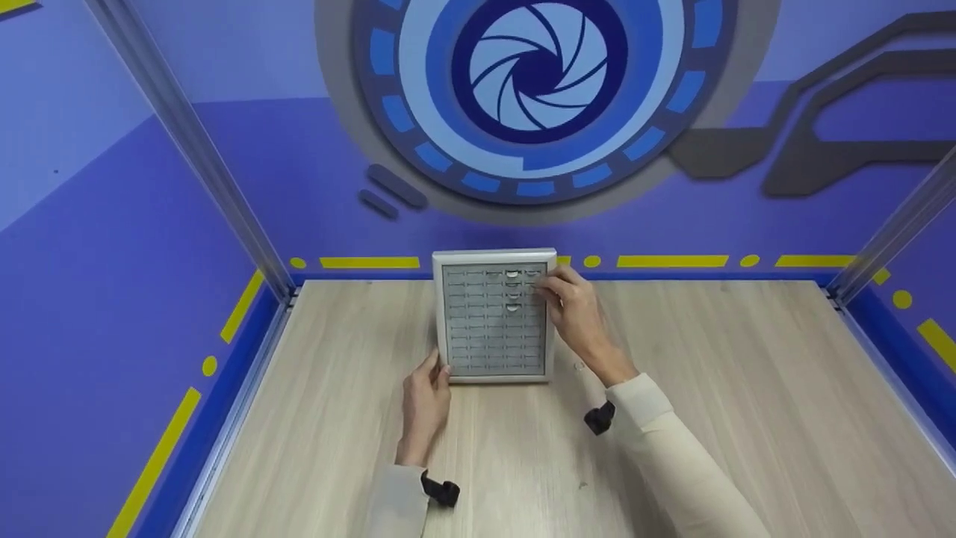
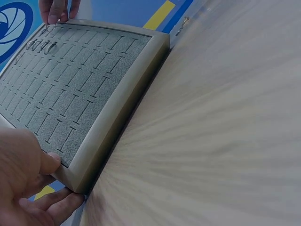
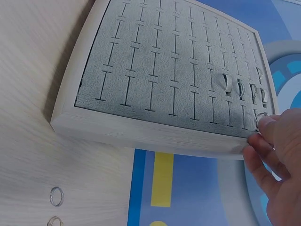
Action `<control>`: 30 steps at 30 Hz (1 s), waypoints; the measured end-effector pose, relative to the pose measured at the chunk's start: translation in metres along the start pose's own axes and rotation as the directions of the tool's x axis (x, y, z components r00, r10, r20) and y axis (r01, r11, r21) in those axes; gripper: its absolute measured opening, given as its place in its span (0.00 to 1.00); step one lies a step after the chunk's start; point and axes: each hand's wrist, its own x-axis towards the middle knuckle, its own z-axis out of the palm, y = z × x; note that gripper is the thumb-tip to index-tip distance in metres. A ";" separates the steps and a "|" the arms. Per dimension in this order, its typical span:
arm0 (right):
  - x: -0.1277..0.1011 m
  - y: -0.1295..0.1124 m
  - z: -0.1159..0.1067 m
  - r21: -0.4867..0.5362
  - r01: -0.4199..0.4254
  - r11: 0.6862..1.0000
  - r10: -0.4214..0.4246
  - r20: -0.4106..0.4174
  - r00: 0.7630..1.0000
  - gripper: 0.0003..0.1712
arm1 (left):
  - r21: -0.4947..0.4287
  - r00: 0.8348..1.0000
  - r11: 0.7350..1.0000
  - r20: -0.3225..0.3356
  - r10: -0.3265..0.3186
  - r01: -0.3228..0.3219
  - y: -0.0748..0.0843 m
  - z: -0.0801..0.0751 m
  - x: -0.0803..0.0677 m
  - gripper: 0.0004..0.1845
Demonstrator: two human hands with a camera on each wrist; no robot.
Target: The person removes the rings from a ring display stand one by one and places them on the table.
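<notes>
Wooden table (image 1: pixel 747 388): one ring tray (image 1: pixel 494 316), two hands, two loose rings (image 3: pixel 56 196).

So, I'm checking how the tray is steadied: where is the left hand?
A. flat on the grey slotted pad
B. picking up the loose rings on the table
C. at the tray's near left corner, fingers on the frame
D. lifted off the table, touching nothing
C: the left hand sits at the near left corner of the ring tray, with its fingers on the frame.
</notes>
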 end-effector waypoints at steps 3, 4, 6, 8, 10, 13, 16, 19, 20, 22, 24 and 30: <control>-0.001 0.000 -0.001 -0.001 -0.001 1.000 0.001 0.005 1.000 0.04 | 0.011 1.000 1.000 -0.007 0.011 -0.011 0.000 0.001 -0.001 0.27; -0.002 0.000 -0.002 -0.003 0.003 1.000 -0.003 0.007 1.000 0.04 | 0.015 1.000 1.000 -0.009 0.011 -0.011 0.000 0.001 -0.001 0.27; -0.002 0.000 -0.003 -0.007 0.013 1.000 -0.012 0.013 1.000 0.05 | 0.022 1.000 1.000 -0.012 0.006 -0.006 0.000 0.001 -0.001 0.27; -0.003 0.000 -0.005 -0.010 0.021 1.000 -0.021 0.022 1.000 0.05 | 0.024 1.000 1.000 -0.009 -0.015 0.015 0.001 0.001 -0.001 0.27; -0.003 0.000 -0.007 -0.011 0.030 0.999 -0.030 0.034 0.999 0.06 | 0.026 1.000 0.999 -0.009 -0.029 0.029 0.001 0.001 -0.001 0.27; -0.004 0.001 -0.008 -0.010 0.038 0.999 -0.038 0.033 0.999 0.05 | 0.020 0.999 0.999 -0.006 -0.042 0.042 0.002 0.000 -0.001 0.26; -0.005 0.001 -0.011 -0.007 0.043 0.999 -0.042 0.023 0.999 0.04 | 0.005 0.999 0.999 -0.005 -0.043 0.043 0.002 0.000 0.000 0.26; -0.007 0.002 -0.014 -0.006 0.036 0.999 -0.036 0.012 0.999 0.04 | 0.000 0.999 0.999 -0.002 -0.041 0.041 0.002 -0.001 0.000 0.26; -0.008 0.002 -0.016 -0.008 0.033 0.999 -0.033 0.011 0.999 0.04 | -0.002 0.999 0.999 0.000 -0.040 0.040 0.002 -0.001 0.000 0.26; -0.011 0.002 -0.019 -0.015 0.026 1.000 -0.026 0.016 1.000 0.04 | -0.008 0.999 0.999 0.002 -0.044 0.044 0.002 -0.001 0.001 0.26; -0.014 0.003 -0.023 -0.024 0.017 1.000 -0.017 0.023 1.000 0.04 | -0.013 0.999 0.999 0.008 -0.044 0.044 0.001 -0.002 0.001 0.27; -0.025 0.007 -0.036 -0.034 -0.005 0.999 0.007 0.048 0.999 0.05 | -0.075 0.998 0.995 0.036 -0.057 0.060 0.001 -0.004 0.001 0.28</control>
